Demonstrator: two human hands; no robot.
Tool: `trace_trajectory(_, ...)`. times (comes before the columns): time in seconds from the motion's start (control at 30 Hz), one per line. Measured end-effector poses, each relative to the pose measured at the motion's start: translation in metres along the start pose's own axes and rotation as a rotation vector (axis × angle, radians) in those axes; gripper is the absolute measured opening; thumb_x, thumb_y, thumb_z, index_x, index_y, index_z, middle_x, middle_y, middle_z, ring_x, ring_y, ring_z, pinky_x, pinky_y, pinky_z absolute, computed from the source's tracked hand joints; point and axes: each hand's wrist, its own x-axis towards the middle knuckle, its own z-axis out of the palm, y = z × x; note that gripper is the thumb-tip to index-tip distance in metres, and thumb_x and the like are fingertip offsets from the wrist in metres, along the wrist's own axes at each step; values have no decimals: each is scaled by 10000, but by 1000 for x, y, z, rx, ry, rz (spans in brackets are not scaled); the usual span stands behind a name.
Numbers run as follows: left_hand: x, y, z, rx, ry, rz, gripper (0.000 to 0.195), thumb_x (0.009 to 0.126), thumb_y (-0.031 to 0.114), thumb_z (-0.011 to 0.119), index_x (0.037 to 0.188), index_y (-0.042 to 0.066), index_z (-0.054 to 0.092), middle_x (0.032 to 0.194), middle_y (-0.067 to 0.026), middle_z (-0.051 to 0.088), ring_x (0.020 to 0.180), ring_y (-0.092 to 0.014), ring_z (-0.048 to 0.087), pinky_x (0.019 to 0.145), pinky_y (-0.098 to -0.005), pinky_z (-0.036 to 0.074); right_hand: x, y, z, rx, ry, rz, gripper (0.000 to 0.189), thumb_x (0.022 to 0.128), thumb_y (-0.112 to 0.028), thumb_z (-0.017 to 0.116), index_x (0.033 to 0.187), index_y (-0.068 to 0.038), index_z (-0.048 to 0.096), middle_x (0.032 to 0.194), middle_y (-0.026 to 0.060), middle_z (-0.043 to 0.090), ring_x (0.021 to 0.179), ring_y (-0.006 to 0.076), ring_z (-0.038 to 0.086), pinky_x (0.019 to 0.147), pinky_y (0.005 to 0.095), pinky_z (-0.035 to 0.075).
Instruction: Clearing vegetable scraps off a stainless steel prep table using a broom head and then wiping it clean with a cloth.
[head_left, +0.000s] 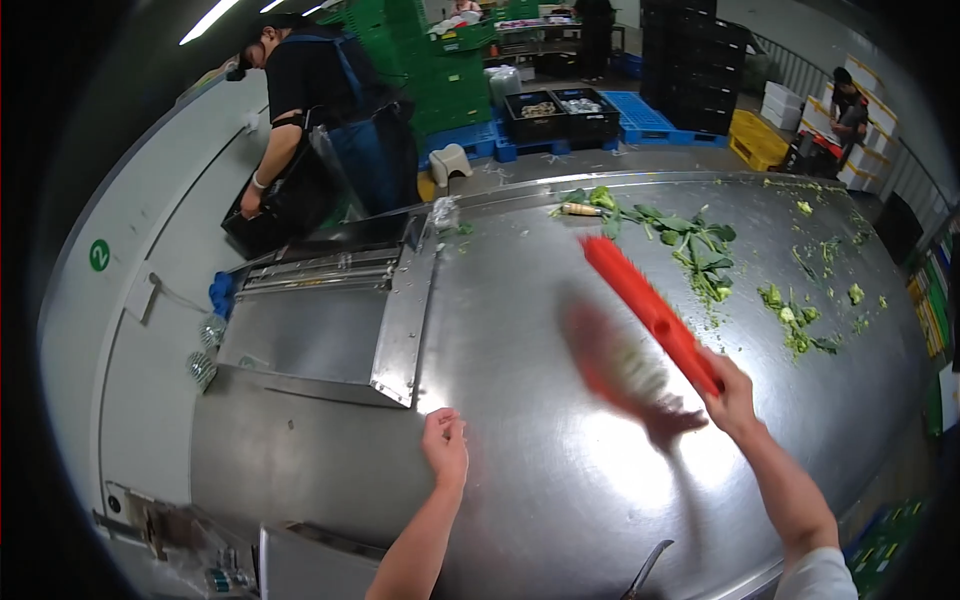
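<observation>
My right hand (729, 394) grips the near end of a red broom head (645, 311), which has a round handle socket in its back. It is tilted over the stainless steel table (517, 465), its bristles facing the far right; a blurred red reflection shows in the metal. Beyond it lie broccoli leaves and stems (701, 244) and a wooden-handled tool (581, 209), its far end hidden among leaves. To the right are scattered green florets and crumbs (799, 319). My left hand (446, 442) hovers over the table, empty, its fingers loosely curled and slightly apart.
A steel wrapping machine (307, 322) stands on the left. A curved blade (649, 566) lies at the near edge. Behind the machine a co-worker (337, 112) handles a black crate (274, 214). Green crates (442, 82), blue pallets (637, 116) and a stool (450, 163) stand beyond.
</observation>
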Motion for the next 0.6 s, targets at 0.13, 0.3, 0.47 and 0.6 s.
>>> trace_trajectory(0.13,4,8,17,-73,-61,5,165,840,21,599,1003,10,578,924,-57,627,762,-97,606,559,-216,487,94,5,13,-168,-10,108,553,789,-90,595,1314,-248,520,918,165,610,819,334,608,761,413,479)
trace_trajectory(0.3,10,10,23,-163,-169,-15,165,872,-15,563,1034,-13,531,985,-92,595,789,-144,644,555,-216,505,189,19,53,-276,-7,85,475,820,-176,535,1287,-263,543,923,184,619,869,380,603,780,452,468)
trace_trajectory(0.47,10,17,27,-180,-235,-56,180,875,-16,557,1050,-27,513,984,-108,598,797,-161,650,557,-222,513,213,38,73,-385,-93,88,503,800,-153,526,1290,-266,545,884,200,635,832,376,621,756,463,479)
trace_trajectory(0.6,8,19,30,-230,-281,-77,208,861,-30,555,1062,-34,502,973,-129,602,787,-175,655,562,-226,518,178,35,42,-217,-288,158,464,800,-180,546,1262,-205,580,878,198,648,814,350,631,754,435,488)
